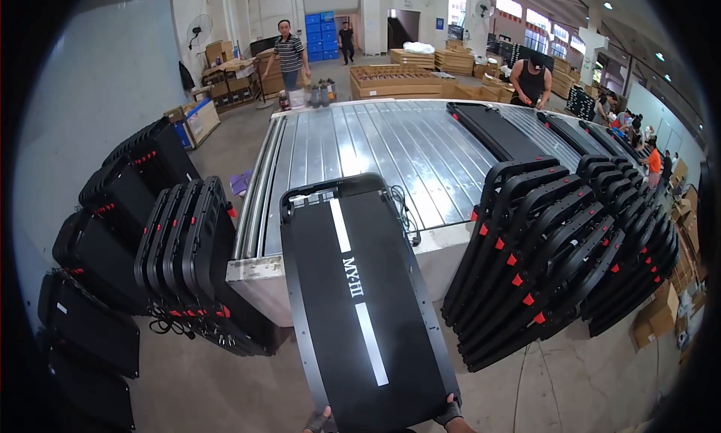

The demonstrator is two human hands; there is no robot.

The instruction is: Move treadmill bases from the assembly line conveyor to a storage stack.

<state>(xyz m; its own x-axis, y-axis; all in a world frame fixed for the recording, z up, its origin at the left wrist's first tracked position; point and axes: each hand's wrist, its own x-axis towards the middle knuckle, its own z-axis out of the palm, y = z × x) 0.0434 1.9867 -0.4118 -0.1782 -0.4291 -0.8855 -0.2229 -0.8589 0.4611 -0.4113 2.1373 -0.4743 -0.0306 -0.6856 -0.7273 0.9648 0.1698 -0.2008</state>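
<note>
A black treadmill (375,283), flat with a long belt and white stripes down its middle, slopes up from the lower edge toward the metal-topped table. Its far end, with a black folded handrail (330,184), lies over the table's near edge. My left hand (318,419) grips the near left corner, the thumb on the side rail. At the near right corner my right hand (449,415) holds the other side rail. Both hands wear dark gloves with bare fingertips; the fingers underneath are hidden. A coiled black cable (405,214) hangs by the far right corner of the treadmill.
The slatted metal table (360,144) runs away ahead, with another treadmill (492,129) on it. Folded treadmills stand in upright stacks on the right (537,260) and left (188,245). Across the table a person in black (532,81) works; a person in stripes (289,54) stands beyond.
</note>
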